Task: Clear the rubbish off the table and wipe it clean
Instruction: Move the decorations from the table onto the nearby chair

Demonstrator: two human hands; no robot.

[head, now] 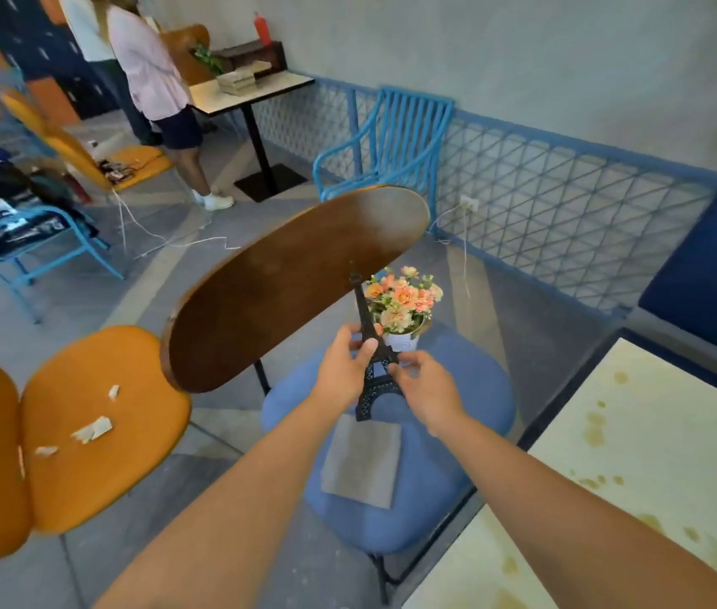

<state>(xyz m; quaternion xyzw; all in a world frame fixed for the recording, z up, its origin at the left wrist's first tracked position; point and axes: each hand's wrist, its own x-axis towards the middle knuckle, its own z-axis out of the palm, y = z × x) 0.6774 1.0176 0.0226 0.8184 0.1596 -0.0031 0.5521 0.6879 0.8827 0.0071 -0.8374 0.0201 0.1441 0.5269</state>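
Nearest, at lower right: pale cream tabletop [638,437] blotched with yellowish-brown stains. Just left of it, round blue cushioned chair seat [471,389] bearing a flat grey square cloth [361,463] on its near part. Above that seat, both bare forearms reaching forward. Left hand [343,367] gripping the black lattice Eiffel Tower model [372,367] around its middle, thumb curled over the front. Right hand [425,384] pinching the same model lower down at the right side, fingers bent round it. Model upright, base close over the seat just beyond the cloth; whether touching, cannot tell. Right behind the model, small white pot of peach and orange flowers [405,305] standing on the seat. Curved dark-brown wooden chair back [295,283] rising left of the flowers. Further left, orange padded chair seat [102,428] scattered with torn pale paper scraps [93,429]. Beyond, blue metal slatted armchair [392,138] against a blue lattice railing [567,204]. Farthest, a second white table [220,96] with two people standing beside it
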